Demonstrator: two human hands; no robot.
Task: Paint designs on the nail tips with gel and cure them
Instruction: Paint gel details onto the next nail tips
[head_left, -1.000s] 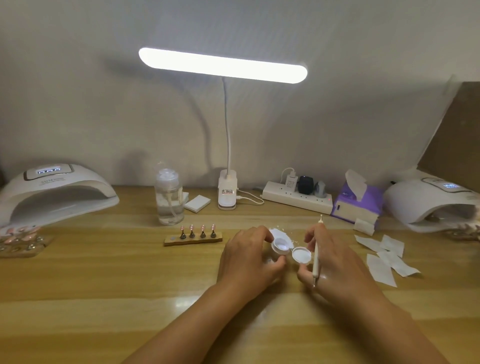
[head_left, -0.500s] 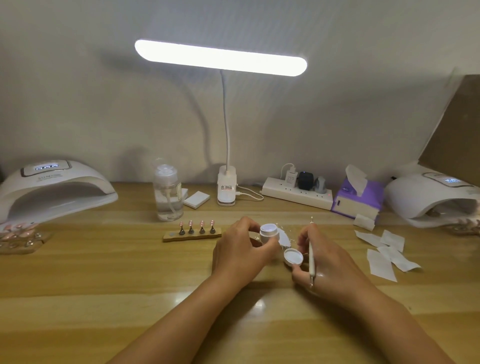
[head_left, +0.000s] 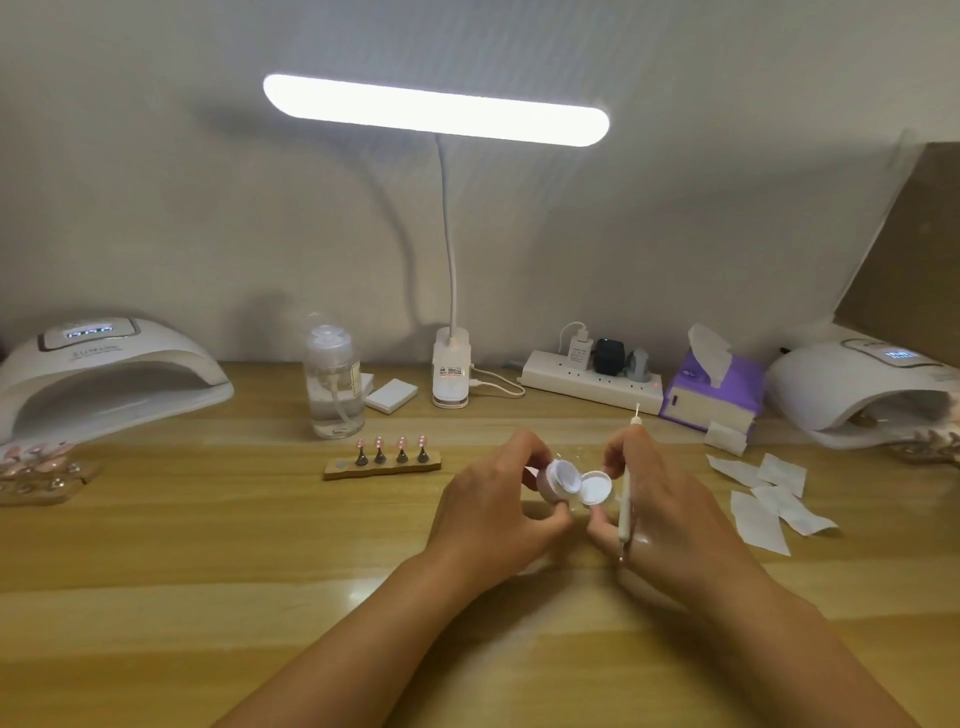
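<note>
My left hand (head_left: 493, 514) grips a small white gel jar (head_left: 560, 480), tilted with its open mouth toward the right. My right hand (head_left: 654, 514) pinches the jar's white lid (head_left: 595, 487) right beside the mouth and also holds a thin white dotting pen (head_left: 625, 499) upright between its fingers. Left of my hands, a small wooden stand (head_left: 383, 466) carries several pink nail tips (head_left: 389, 443) on dark pegs. A white curing lamp (head_left: 104, 374) sits at the far left, and another curing lamp (head_left: 862, 389) at the far right.
A clear pump bottle (head_left: 335, 384), a small white box (head_left: 390, 396) and the lit desk lamp's base (head_left: 451, 371) stand along the back, with a power strip (head_left: 589, 382) and purple tissue box (head_left: 714, 387). White wipes (head_left: 769, 493) lie right of my hands. More nail tips (head_left: 36, 465) rest at the left edge.
The jar has tipped from upright to facing right, and the lid in my right hand has come up next to its mouth. Both hands stayed close together at the table's middle.
</note>
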